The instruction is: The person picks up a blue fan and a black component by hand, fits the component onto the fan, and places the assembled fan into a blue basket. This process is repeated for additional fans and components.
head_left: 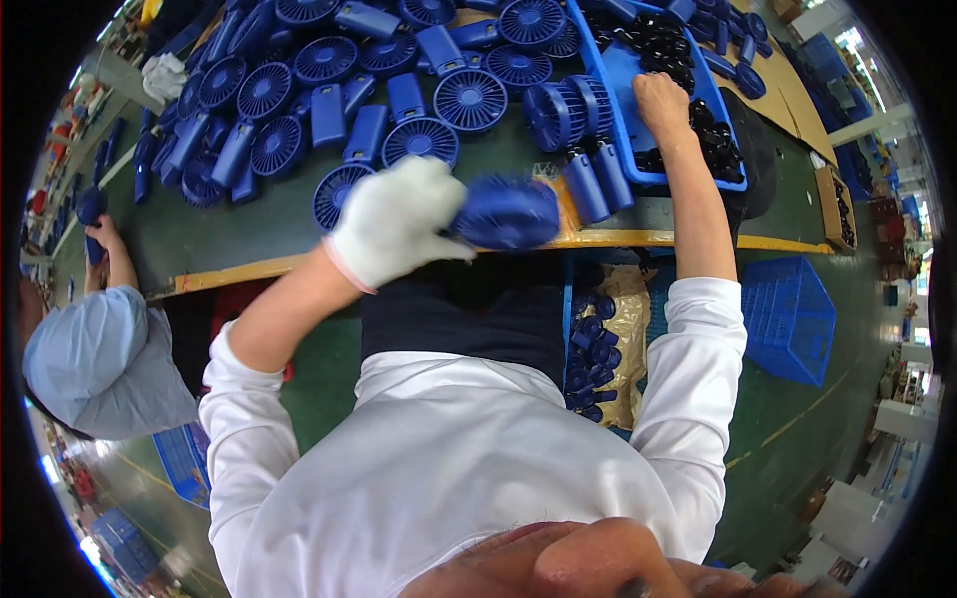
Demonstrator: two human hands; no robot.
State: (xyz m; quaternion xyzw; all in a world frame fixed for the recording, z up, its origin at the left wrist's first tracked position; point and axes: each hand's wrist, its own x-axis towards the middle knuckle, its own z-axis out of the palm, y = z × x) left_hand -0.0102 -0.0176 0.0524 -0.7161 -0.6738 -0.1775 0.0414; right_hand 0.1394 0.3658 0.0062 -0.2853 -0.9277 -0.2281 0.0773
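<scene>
My left hand [399, 214], in a white glove, is closed on a blue handheld fan [508, 213] just above the table's front edge. Motion smears both the fan and the glove. My right hand [661, 101] is bare and reaches into a blue plastic bin [625, 95]. Its fingers are curled, and whatever they hold is hidden. Small glossy black parts [713, 140] lie in the bin on both sides of that hand. Just left of the bin, two blue handles [588, 187] lie side by side, with several round fan heads [566, 110] standing on edge behind them.
Many blue fans [325, 60] are piled across the green table [269, 219], mostly at its left and back. Below the table edge is a box of dark blue parts [588, 349]. A blue crate [790, 319] stands on the floor at right. Another person [100, 349] works at left.
</scene>
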